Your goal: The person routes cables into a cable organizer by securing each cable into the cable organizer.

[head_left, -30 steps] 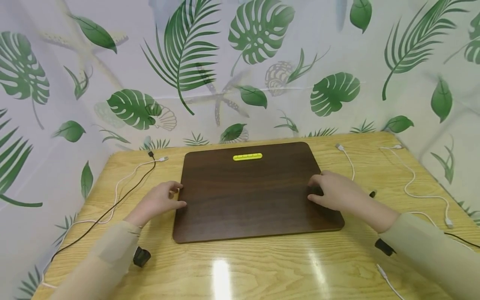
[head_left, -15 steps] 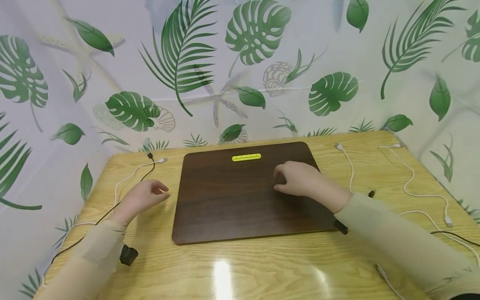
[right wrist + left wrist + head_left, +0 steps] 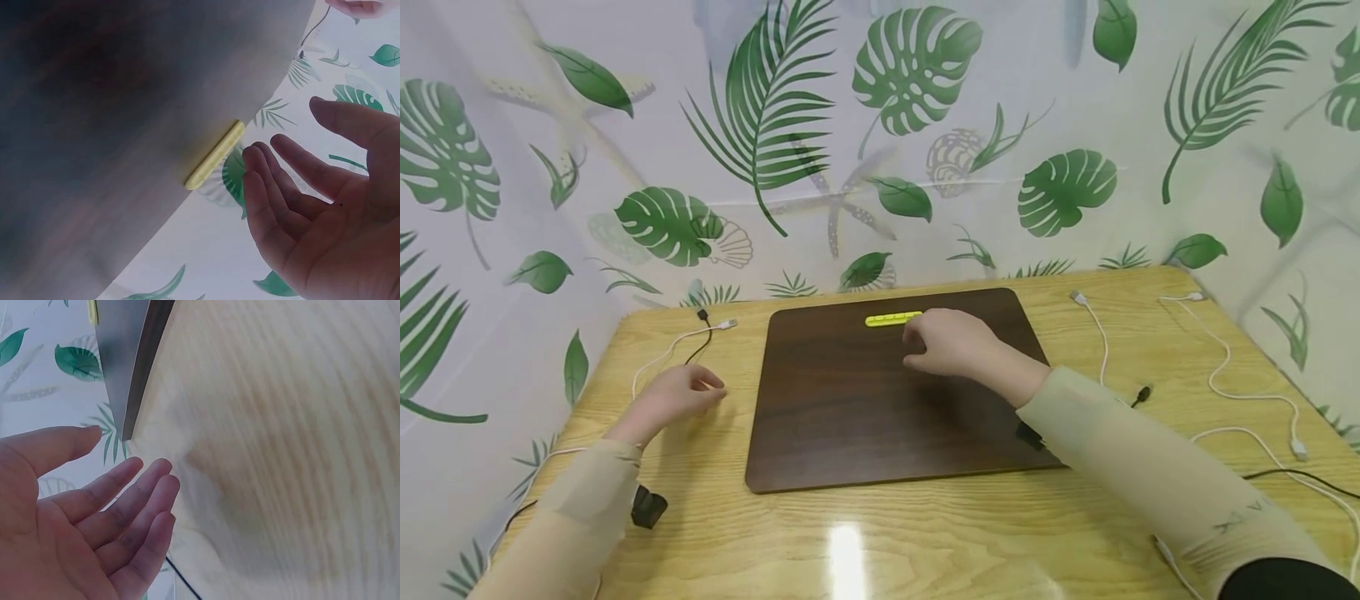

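A dark brown wooden board (image 3: 835,408) lies on the light wood table. Near its far edge sits a small yellow cable holder (image 3: 887,320), a rounded bar with a row of slots. My right hand (image 3: 955,343) is over the board, its fingers loosely bent and holding nothing. In the head view it overlaps the right end of the cable holder (image 3: 215,156); the right wrist view shows the whole bar beyond the fingertips. My left hand (image 3: 672,398) hovers left of the board, relaxed, and the left wrist view shows its palm (image 3: 56,550) with nothing in it.
A white USB cable (image 3: 662,354) and a black cable (image 3: 700,343) lie left of the board. On the right are more white cables (image 3: 1103,337) and a black plug (image 3: 1142,394). A leaf-printed cloth (image 3: 985,208) hangs behind the table.
My right hand has left the board's right edge and moved left and forward over it toward the cable holder. My left hand has drawn back left from the board's left edge.
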The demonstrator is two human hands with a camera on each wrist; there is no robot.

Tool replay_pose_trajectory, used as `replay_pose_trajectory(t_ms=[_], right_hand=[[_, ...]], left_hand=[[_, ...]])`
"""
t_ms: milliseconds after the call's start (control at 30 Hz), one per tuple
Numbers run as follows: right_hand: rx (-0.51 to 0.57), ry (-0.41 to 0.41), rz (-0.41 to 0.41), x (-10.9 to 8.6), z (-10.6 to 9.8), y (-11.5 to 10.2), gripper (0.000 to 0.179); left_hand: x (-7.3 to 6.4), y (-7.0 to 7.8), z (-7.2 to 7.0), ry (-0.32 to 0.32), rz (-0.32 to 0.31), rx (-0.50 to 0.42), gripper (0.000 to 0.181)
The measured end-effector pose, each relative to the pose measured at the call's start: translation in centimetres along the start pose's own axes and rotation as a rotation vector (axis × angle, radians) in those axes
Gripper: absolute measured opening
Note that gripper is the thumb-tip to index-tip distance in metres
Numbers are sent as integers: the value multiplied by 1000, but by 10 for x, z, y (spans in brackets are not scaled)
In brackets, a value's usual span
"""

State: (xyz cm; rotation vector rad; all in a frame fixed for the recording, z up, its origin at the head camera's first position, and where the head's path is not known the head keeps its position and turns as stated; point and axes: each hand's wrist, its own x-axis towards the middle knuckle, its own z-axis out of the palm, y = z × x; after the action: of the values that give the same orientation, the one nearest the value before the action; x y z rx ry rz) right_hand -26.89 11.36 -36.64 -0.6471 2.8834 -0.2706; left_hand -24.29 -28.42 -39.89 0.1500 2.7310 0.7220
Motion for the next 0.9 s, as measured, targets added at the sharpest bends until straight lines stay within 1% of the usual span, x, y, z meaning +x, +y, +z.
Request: replay_pose_trajectory(t_ms=[167, 400, 567, 700, 900], right_hand=[[17, -4, -7, 8, -3, -9, 35], [14, -6, -37, 20, -6, -27, 36], [2, -13, -71, 30, -3, -40, 39], [7, -9, -96, 37, 1, -53, 37], [15, -31, -98, 42, 10, -68, 37]], left_hand=[[-2, -7, -8, 19, 0, 1, 41], [-4, -17, -19, 62, -29, 22, 41], [-7, -25, -25, 98, -32, 42, 38], [-9, -31, -30, 126, -35, 68, 38], [-14, -38, -32, 169, -90, 117, 38]])
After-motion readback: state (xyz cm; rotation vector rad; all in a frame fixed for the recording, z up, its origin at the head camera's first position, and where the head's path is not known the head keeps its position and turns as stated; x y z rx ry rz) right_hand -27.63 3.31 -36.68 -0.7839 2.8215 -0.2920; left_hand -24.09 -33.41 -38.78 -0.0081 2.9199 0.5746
